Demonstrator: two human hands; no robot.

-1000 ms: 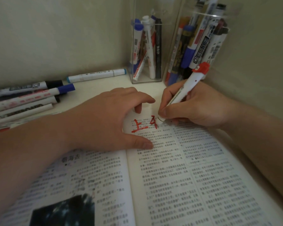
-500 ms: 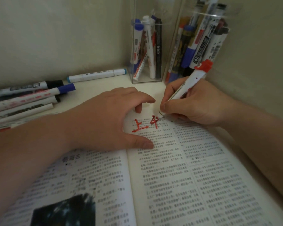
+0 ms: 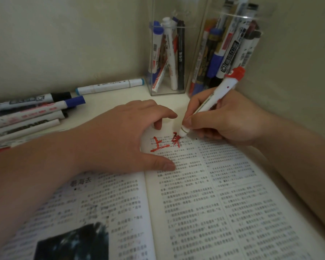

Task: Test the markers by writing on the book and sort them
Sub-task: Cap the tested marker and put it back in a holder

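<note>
The red marker (image 3: 223, 89) is gripped in the right hand (image 3: 229, 121), pinched low on the barrel between thumb and curled fingers. Its long axis is set on a steep slant: the writing tip is pointed down and to the left, toward the book's gutter, while the red cap end is raised up and to the right, toward the corner of the wall. The tip is planted on the top margin of the right-hand page of the open book (image 3: 195, 203) — right at the second of two red characters (image 3: 159, 146) inked over the printed text.

The left hand (image 3: 120, 136) is laid flat across the gutter, nothing held; the thumb is stretched straight along the page below the red writing and the forefinger is bent down onto the paper above it, so the characters are framed between them.

On the desk (image 3: 111, 102) to the left, a bunch of loose markers (image 3: 32, 113) is seen lying roughly parallel, caps mostly to the right. One white marker with blue ends (image 3: 109, 85) is lying apart from them, close to the wall.

In the corner — two clear holders. The left holder (image 3: 165, 91) is stocked with a few markers; the right holder (image 3: 242, 15) is packed tighter, just behind the raised cap end.
</note>
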